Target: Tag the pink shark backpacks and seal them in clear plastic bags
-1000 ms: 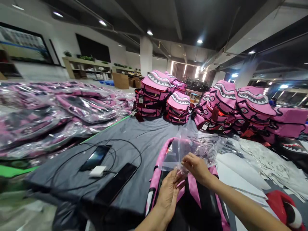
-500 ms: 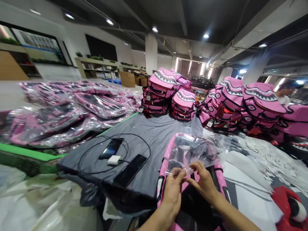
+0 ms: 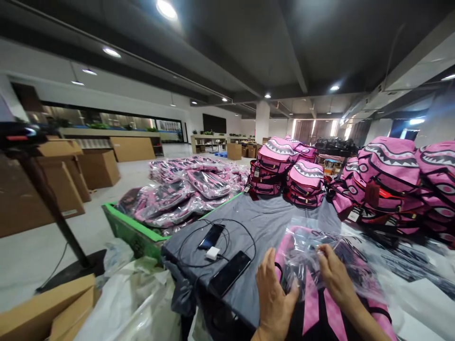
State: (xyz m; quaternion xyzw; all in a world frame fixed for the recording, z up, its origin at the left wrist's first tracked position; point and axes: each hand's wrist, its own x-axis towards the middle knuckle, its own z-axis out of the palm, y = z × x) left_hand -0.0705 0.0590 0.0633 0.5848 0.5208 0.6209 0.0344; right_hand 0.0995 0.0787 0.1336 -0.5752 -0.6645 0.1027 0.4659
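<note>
A pink and black backpack (image 3: 310,308) lies at the table's near edge, with a clear plastic bag (image 3: 300,255) partly over its far end. My left hand (image 3: 275,296) is at the backpack's left side, thumb apart from the fingers, touching the side and the plastic edge. Over the backpack's middle, my right hand (image 3: 334,274) is closed on the crumpled plastic bag. The bag's far edge lies loose on the grey cloth.
Two phones (image 3: 230,273) with a white charger (image 3: 213,253) and cable lie left on the grey table cloth (image 3: 270,220). Stacked pink backpacks (image 3: 305,182) stand behind. A green-edged bin (image 3: 142,229) holds bagged backpacks. Cardboard boxes (image 3: 97,168) and a black stand (image 3: 53,208) are farther left.
The view has swung left and up. My hands have moved apart: the left to the backpack's side, the right still at the plastic, which now covers more of the backpack.
</note>
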